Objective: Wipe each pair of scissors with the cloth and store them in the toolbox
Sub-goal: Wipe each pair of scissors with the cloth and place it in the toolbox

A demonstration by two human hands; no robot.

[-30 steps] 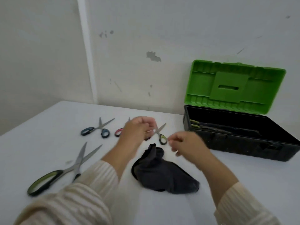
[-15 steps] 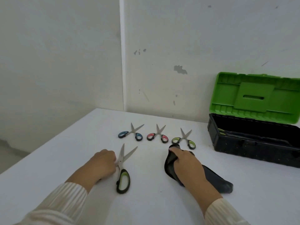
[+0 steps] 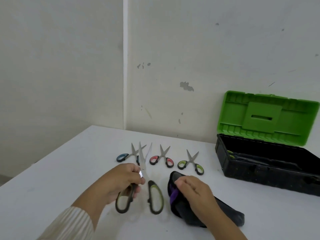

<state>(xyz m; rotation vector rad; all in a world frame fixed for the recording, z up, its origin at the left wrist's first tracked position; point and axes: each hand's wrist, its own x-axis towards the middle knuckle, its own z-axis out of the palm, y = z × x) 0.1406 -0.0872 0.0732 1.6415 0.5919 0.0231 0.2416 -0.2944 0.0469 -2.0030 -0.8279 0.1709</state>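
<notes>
Large scissors (image 3: 150, 185) sit mid-table (image 3: 69, 170), blades spread toward 12 o'clock, with my left hand (image 3: 119, 182) gripping one handle loop. At their 3 o'clock, my right hand (image 3: 195, 193) clutches the cloth (image 3: 230, 217) (dark, crumpled). The toolbox (image 3: 259, 174) stands open at 2 o'clock.

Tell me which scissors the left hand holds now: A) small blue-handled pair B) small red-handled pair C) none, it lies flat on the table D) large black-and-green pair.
D: the left hand grips the large black-and-green scissors near the pivot, blades open and pointing away; the right hand holds the cloth.
</notes>
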